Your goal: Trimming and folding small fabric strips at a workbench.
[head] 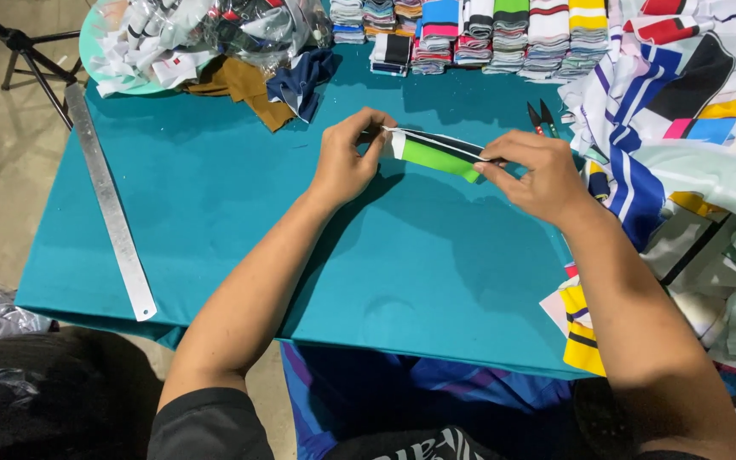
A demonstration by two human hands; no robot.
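Both my hands hold a narrow strip of fabric (436,155), green with black and white stripes, stretched just above the teal table (215,221). My left hand (347,158) pinches its left end. My right hand (534,175) grips its right end with fingers closed. The strip runs slightly downward from left to right between the two hands.
Folded striped fabric pieces (487,34) are stacked in rows along the far edge. A heap of multicoloured cloth (692,128) fills the right side. Small snips (543,119) lie by it. A metal ruler (111,204) lies along the left edge. Plastic-wrapped items (206,34) and brown and navy cloth sit far left.
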